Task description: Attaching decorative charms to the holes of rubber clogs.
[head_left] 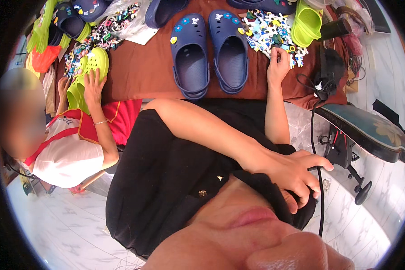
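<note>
A pair of navy blue clogs (189, 56) with small flower and figure charms stands side by side before me on the brown cloth. My right hand (279, 65) reaches to the near edge of a pile of small colourful shoe charms (267, 31). Its thumb and fingers are pinched together; what lies between them is too small to make out. My left arm crosses my chest, and my left hand (290, 173) rests by my right upper arm with fingers spread. A black cable (322, 202) runs past those fingers; I cannot tell whether they touch it.
At the left, a co-worker's hands (93, 87) are on lime green clogs (99, 63). Another charm pile (110, 29) lies behind. A green clog (307, 24) stands at the far right. Right of me are a black pouch (330, 72) and a padded chair (364, 128).
</note>
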{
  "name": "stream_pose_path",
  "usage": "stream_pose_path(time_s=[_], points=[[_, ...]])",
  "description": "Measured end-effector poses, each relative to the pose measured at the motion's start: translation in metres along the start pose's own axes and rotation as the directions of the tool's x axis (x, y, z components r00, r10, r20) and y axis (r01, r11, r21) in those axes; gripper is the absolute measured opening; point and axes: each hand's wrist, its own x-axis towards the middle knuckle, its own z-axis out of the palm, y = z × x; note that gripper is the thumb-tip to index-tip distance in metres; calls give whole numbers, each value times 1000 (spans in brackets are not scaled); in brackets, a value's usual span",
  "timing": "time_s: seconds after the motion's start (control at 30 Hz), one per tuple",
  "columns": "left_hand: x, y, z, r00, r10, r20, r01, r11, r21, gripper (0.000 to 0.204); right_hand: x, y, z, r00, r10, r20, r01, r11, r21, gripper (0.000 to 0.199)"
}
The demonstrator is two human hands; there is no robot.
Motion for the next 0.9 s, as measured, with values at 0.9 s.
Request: stream_pose_path(time_s=[0.9], points=[[5, 5, -12, 996, 86, 37, -87, 996, 32, 42, -2, 1, 2, 994, -89, 59, 92, 994, -63, 10]])
